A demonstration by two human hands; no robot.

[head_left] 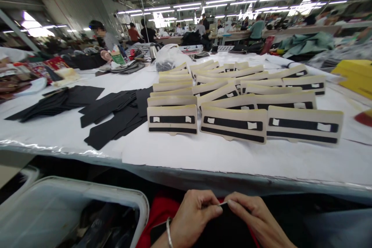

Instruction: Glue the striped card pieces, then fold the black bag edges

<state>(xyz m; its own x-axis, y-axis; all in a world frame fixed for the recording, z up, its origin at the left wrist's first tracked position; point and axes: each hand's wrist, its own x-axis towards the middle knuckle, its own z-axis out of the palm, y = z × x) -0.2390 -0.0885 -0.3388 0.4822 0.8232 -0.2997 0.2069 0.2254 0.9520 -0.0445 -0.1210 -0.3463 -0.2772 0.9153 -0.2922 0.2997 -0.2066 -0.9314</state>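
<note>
Low in the view, below the table's front edge, my left hand (pixel 194 215), with a bangle at its wrist, pinches the top edge of a black piece (pixel 229 228). My right hand (pixel 255 217) pinches the same edge just beside it, thumb and fingertips closed. Most of the black piece hangs dark between and below the hands. On the table beyond stand rows of beige panels (pixel 232 112) with black strips and small white tabs. Flat black pieces (pixel 116 108) lie in overlapping piles to their left.
A white table (pixel 174 159) spans the view. An open plastic bin (pixel 87 186) holding dark items sits at the lower left. Farther back are a clear plastic bag (pixel 171 56), a yellow box (pixel 354 77), green cloth (pixel 308 42) and several people at other tables.
</note>
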